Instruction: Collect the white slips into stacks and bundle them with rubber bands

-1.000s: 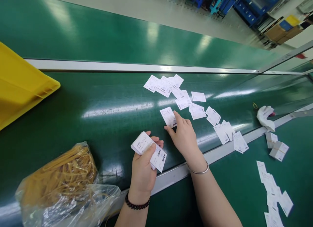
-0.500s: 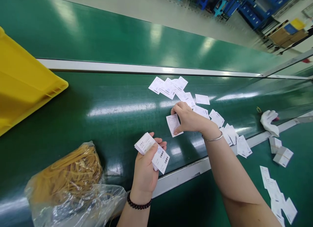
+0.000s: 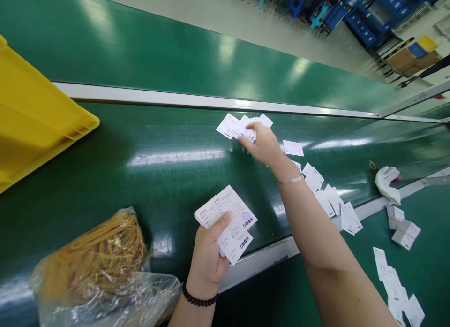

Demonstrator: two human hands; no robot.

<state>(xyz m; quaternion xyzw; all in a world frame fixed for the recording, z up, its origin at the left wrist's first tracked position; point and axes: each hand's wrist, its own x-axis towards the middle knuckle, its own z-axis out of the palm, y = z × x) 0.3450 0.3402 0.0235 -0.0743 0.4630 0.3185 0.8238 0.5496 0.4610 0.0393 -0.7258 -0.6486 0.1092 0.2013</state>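
Observation:
My left hand (image 3: pixel 210 252) holds a small stack of printed white cards (image 3: pixel 228 219), its thumb pressed on top and the upper card turned askew. My right hand (image 3: pixel 260 141) reaches over a group of overlapping white cards (image 3: pixel 228 125) near the far rail, its thumb and index finger apart at their edge; whether it touches them is hard to tell. A single card (image 3: pixel 293 148) lies to the right of that hand. More loose cards (image 3: pixel 313 177) trail down to the right, partly behind my right forearm.
A yellow bin (image 3: pixel 38 116) stands at the left. A clear bag of rubber bands (image 3: pixel 94 261) lies at the lower left. At the right are a white glove (image 3: pixel 386 182), banded card stacks (image 3: pixel 406 234) and scattered cards (image 3: pixel 393 282). A metal rail (image 3: pixel 260 269) crosses the near side.
My right hand has moved up and left to the far cards. The card it held now lies on the stack in my left hand, and cards near the middle are gone from the surface.

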